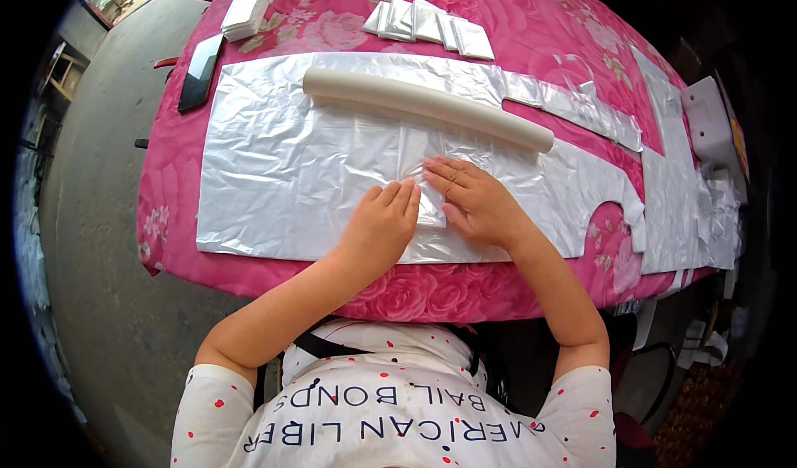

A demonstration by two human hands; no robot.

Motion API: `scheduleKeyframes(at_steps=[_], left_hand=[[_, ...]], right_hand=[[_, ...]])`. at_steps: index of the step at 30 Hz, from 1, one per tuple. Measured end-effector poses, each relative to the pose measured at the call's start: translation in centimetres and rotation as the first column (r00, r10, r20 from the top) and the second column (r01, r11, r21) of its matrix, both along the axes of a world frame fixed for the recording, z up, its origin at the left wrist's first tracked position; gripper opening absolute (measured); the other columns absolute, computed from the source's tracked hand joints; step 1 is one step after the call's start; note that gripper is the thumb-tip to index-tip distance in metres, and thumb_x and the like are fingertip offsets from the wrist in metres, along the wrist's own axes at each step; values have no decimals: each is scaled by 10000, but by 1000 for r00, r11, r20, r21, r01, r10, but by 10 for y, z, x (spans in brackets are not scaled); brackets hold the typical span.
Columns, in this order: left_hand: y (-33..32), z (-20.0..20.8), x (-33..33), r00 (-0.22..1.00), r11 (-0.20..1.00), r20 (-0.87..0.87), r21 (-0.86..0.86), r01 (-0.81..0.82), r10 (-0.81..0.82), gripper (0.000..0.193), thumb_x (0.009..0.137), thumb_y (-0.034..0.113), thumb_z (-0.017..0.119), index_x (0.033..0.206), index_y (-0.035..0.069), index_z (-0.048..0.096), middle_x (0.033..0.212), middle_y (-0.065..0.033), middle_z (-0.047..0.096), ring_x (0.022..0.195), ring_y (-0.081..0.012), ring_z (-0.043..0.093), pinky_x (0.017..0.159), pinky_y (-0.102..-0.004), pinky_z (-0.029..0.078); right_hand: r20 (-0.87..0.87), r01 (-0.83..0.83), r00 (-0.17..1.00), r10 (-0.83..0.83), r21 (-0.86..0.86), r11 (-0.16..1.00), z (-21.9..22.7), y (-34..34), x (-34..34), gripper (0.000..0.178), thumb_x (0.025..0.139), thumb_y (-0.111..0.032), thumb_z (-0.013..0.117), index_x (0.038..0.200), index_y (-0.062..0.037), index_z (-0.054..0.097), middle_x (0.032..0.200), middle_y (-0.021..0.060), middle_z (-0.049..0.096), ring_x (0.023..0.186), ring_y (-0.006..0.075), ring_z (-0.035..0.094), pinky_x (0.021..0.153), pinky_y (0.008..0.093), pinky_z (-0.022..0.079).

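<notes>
Head view: pink floral tablecloth [415, 295], grey floor [108, 186] at left. Folded plastic [430, 210] lies on white sheeting [274, 169] between left hand [384, 219], fingers bunched, grip unclear, and right hand [479, 202], fingers extended. Hands partly hide it; shadow obscures the room's right side.

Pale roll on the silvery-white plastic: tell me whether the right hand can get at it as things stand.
Likely yes: the right hand is over the silvery-white plastic, just on the near side of the pale roll, and nothing visible stands between them.
</notes>
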State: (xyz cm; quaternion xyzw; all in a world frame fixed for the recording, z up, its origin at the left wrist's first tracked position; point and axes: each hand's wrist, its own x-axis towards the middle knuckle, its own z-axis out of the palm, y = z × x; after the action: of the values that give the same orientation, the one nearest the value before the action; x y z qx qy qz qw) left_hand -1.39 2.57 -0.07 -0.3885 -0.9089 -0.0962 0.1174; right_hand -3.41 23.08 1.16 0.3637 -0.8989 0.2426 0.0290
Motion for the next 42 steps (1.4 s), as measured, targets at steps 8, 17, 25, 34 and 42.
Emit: scheduleKeyframes(at_steps=[8,17,25,34,42], left_hand=[[-28,5,30,949,931,125,266,249,-290,427,683,78,589,1102,4,564,1131,-126,590,1061,-232,562,948,-392,412],[-31,8,28,924,917,326,394,60,-201,469,655,73,654,1115,36,573,1005,-124,632,929,-246,608,847,-381,454],[-12,17,10,704,825,698,320,-466,127,569,794,149,644,1258,-79,405,707,-108,652,597,-225,615,582,-312,462],[-11,17,-4,599,774,787,285,-566,148,661,778,112,663,1318,-77,332,806,-117,645,601,-179,601,619,-279,471],[-4,8,6,981,934,195,352,-56,-15,587,757,97,634,1281,-41,406,1249,-195,462,1134,-345,456,924,-395,401]], right_hand=[[-36,-30,999,24,-182,983,-5,-10,44,284,680,3,628,961,-39,624,997,61,619,936,237,573,802,334,491],[246,198,960,-131,-273,941,0,-12,55,174,757,-96,627,927,-81,662,852,57,641,824,227,594,679,322,474],[720,622,571,-393,-68,780,14,-24,25,223,841,-192,606,826,26,651,585,46,595,504,84,564,486,237,435],[838,644,365,-405,87,760,21,-26,9,252,832,-215,606,755,22,641,587,46,594,504,87,581,474,231,438],[813,659,385,-438,90,747,20,-28,12,242,820,-205,589,735,15,648,564,81,603,509,135,613,497,270,456]])
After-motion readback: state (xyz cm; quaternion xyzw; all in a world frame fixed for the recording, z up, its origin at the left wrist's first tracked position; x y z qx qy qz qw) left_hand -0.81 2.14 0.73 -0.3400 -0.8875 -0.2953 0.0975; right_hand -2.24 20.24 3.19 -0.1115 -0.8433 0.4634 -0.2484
